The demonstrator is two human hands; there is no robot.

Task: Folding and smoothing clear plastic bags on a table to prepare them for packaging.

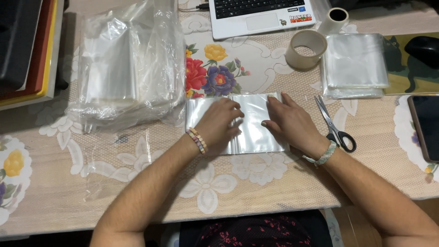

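A clear plastic sleeve [250, 120] lies flat on the flowered tablecloth [137, 183] in front of me. My left hand [218, 124] rests palm down on its left half, fingers curled and pressing the film. On the sleeve's right half my right hand [290, 122] lies flat with the fingers spread toward the middle. Both wrists wear bead or woven bracelets. Neither hand grips anything; both only press on the sleeve.
A big clear bag of plastic sleeves [125, 64] sits at the left. Scissors [334, 126] lie right of my right hand. Behind are two tape rolls [305, 48], a stack of sleeves [354, 64], a white laptop [260, 16], and a phone [425, 126] at the right edge.
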